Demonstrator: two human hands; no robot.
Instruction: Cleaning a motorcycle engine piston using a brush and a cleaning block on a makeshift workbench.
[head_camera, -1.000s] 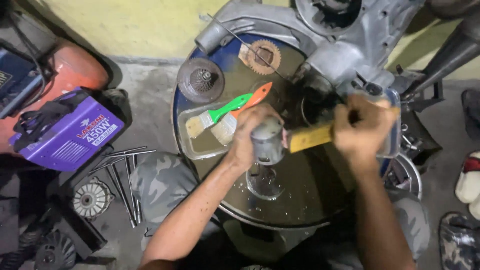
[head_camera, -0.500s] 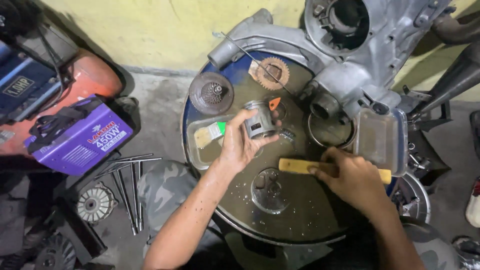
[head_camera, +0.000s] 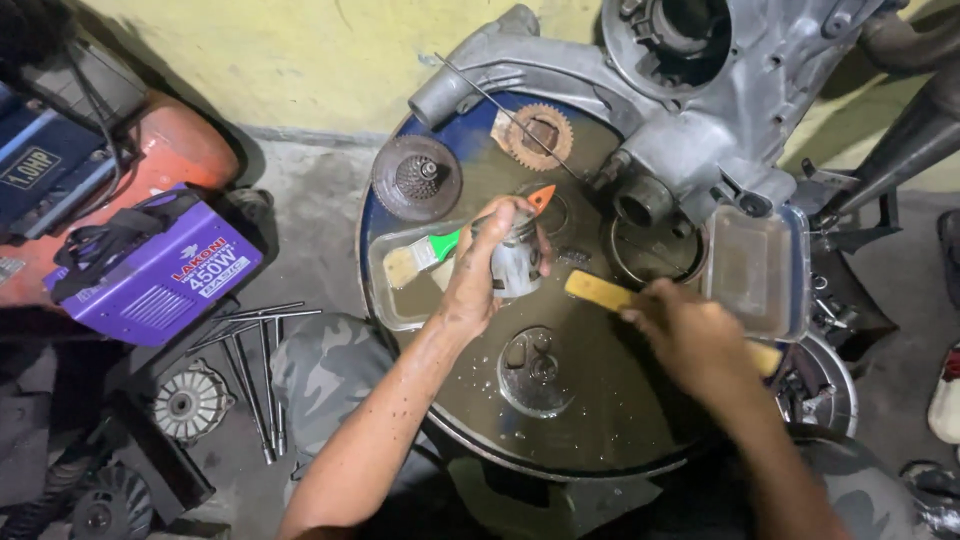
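1. A short grey metal cylinder, a piston-like engine part (head_camera: 517, 262), is held up in the left hand (head_camera: 480, 275) above the round, oily drum top (head_camera: 600, 430) that serves as a workbench. The fingers are clenched around the part's side wall, with the thumb side towards the body.

2. The right hand (head_camera: 700, 345) is closed around a flat yellow wooden handle (head_camera: 598, 291), probably of a brush; one end sticks out towards the metal cylinder and the other end shows beyond the hand. The working end cannot be made out.

3. The cylinder is judged stiff and fairly heavy for its bulk. Its surface looks wet and oily, so it is likely slippery. A full wrap around the side wall, as seen now, is judged the safest hold.

4. Dents to the wall would be a risk if the part were dropped onto the metal drum.

5. Just behind the left hand a shallow clear plastic tray (head_camera: 400, 305) of murky liquid is seen, with a green-handled paintbrush (head_camera: 425, 255) lying in it and an orange-handled tool tip (head_camera: 541, 197) showing past the fingers.

6. A large grey cast engine casing (head_camera: 720, 110) rests across the far rim, beside a brown toothed gear ring (head_camera: 540, 136) and a dark round clutch-like part (head_camera: 417, 178).

7. A second clear plastic container (head_camera: 757, 270) sits at the right edge, near the right hand.
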